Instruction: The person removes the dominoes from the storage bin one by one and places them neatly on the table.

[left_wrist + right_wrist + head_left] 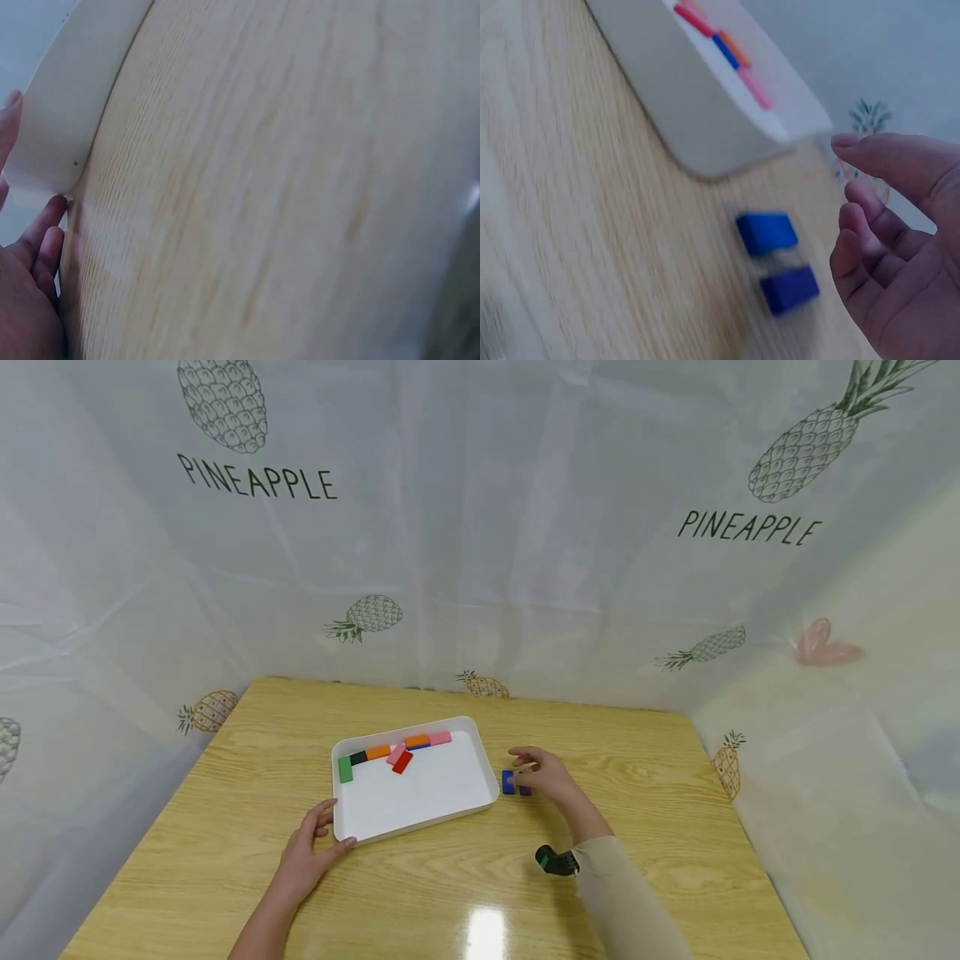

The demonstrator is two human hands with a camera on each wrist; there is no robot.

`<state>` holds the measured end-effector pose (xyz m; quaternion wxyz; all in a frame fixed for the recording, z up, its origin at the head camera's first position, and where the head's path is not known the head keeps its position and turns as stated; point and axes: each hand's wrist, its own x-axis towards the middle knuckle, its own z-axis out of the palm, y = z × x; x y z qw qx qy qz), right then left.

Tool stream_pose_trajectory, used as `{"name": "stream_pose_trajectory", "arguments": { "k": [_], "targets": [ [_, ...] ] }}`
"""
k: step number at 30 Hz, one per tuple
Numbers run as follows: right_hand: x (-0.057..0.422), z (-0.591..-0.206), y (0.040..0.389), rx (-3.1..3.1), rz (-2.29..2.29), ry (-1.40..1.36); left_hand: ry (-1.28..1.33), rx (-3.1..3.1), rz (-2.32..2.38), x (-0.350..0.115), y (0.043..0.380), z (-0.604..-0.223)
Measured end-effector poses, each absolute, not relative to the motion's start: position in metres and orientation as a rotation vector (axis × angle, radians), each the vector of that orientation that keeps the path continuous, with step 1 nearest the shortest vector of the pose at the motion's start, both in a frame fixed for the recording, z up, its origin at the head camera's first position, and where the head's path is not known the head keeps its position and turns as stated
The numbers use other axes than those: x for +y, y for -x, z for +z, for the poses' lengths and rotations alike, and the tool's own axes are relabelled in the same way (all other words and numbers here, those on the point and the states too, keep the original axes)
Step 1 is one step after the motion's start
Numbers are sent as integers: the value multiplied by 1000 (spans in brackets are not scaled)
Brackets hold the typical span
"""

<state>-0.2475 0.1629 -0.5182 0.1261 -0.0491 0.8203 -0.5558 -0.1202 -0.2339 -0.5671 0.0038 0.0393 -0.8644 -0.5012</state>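
At the near left corner of a white tray (420, 797) is my left hand (303, 860), its thumb at the front rim and its fingers along the left wall. The left wrist view shows part of that hand (34, 277) against the outside of the tray wall (71, 97). My right hand (551, 777) hovers over the table just right of the tray, fingers loosely bent with nothing between them. Below it stand a blue block (769, 234) and a purple block (791, 290), side by side with a narrow gap.
Inside the tray, along its far wall, lie green (345, 769), black (358, 757), orange (378, 752) and pink (440, 738) blocks, plus a red one (402, 762). A dark wrist device (557, 861) juts from the right sleeve. A pineapple-printed curtain (495, 527) encloses the wooden table (600, 743).
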Motion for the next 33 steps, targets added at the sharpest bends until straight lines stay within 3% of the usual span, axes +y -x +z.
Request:
{"name": "stream_pose_trajectory", "arguments": {
  "k": [15,33],
  "targets": [
    [95,-491,245,2306,-1653,340,-136,-2718,-1576,-233,122,-566],
    [44,-530,267,2381,-1510,331,-147,-2714,-1585,-234,123,-566]
  ]
}}
